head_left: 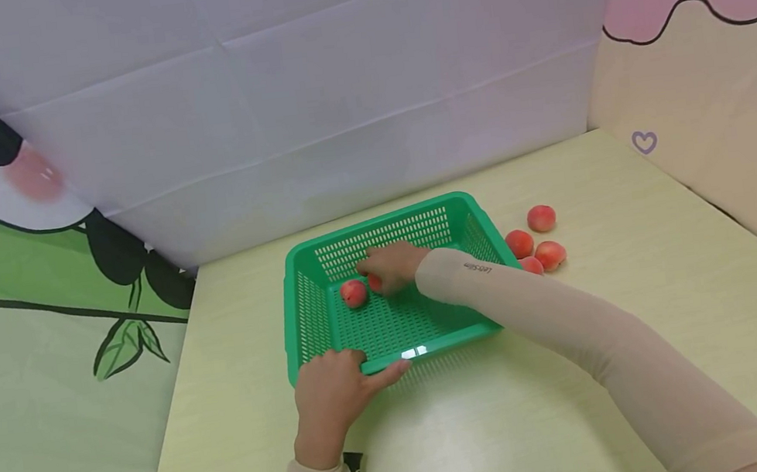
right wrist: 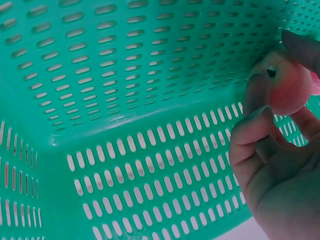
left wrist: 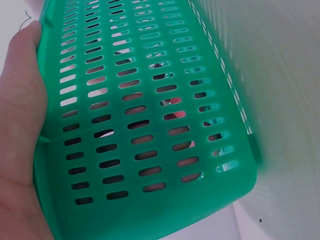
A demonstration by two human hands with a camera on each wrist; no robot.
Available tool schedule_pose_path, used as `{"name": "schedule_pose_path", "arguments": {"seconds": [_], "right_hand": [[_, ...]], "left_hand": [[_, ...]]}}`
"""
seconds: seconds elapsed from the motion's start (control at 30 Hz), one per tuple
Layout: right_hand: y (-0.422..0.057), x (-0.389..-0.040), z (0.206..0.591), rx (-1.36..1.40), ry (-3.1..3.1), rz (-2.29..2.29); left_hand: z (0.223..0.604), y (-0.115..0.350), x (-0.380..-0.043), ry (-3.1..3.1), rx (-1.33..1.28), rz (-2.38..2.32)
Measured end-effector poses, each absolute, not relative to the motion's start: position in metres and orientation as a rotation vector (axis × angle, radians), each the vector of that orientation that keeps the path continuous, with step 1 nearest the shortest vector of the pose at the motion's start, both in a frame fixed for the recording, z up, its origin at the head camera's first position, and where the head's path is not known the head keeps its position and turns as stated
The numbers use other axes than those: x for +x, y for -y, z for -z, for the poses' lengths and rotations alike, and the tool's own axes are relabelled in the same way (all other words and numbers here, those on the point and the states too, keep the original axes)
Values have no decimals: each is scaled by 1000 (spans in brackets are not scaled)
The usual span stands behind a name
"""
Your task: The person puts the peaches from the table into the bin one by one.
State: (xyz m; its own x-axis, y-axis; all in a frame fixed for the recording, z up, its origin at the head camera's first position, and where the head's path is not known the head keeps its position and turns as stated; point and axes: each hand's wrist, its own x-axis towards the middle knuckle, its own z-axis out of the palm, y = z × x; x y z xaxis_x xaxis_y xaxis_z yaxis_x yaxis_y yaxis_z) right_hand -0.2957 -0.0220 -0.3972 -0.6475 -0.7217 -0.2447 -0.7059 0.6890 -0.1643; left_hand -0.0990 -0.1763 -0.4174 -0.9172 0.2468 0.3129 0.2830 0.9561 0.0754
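Note:
A green plastic basket [head_left: 308, 314] with slotted walls stands on the table. My left hand [head_left: 336, 393] grips its near rim at the left corner, the thumb stretched along the outside. In the left wrist view that hand [left wrist: 20, 110] lies against the rim, its fingertips mostly hidden. My right hand [head_left: 393, 265] reaches inside the basket. Between its thumb and fingers it holds a red-orange peach [right wrist: 290, 85], low over the basket floor. Another peach [head_left: 354, 294] lies on the floor of the basket, just left of the held one.
Several more peaches [head_left: 542, 218] sit in a loose group on the pale table [head_left: 638, 300], right of the basket and partly behind the right sleeve [head_left: 570, 315]. A white cloth backdrop [head_left: 370, 97] rises behind the table, with printed panels left and right.

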Motion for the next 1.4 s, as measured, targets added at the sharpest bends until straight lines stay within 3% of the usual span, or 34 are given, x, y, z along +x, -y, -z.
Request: {"name": "schedule_pose_path", "arguments": {"seconds": [0.87, 1.4], "right_hand": [[-5, -305, 379, -1076, -2612, 229], [-65, -238, 315, -1342, -3094, 586]], "left_hand": [[417, 177, -99, 2839, -369, 198], [418, 178, -99, 2807, -384, 172]]}}
